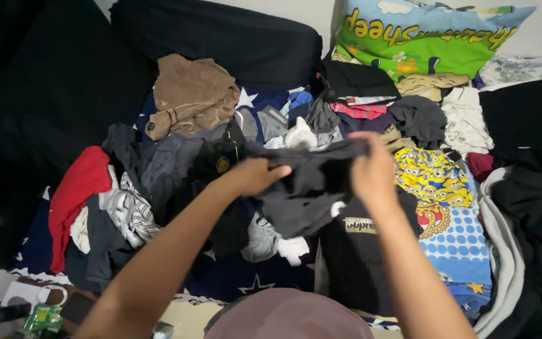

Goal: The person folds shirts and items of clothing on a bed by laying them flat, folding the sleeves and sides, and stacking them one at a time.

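The left hand [255, 176] is closed on one end of a dark grey garment [302, 188], fingers curled over the bunched cloth, while the right hand [371, 168] pinches the other end of the same piece, its fingers folded round the upper hem. The garment hangs stretched between the two hands above the middle of the bed [233, 279], its lower part sagging in loose folds; whether it is a shirt or shorts is hard to tell from this angle. Directly below it lies a black shirt [356, 251] with a pale printed patch on the chest, spread toward the near edge of the bed. Just to the right of that is a blue dotted cloth [459, 242], and above it a yellow cartoon-print piece [431, 176], both touching the black shirt's side. Toward the left edge of the bed sits a red garment [73, 194] beside a striped grey-and-white piece [130, 213]. Near the far edge, a brown garment [189, 94] is heaped on top of the pile, with a white sock-like item [299, 135] just behind the held cloth. At the far right corner a green cartoon pillow [428, 37] leans against the wall. A black jacket with a small yellow badge [221, 164] lies just left of the left hand.
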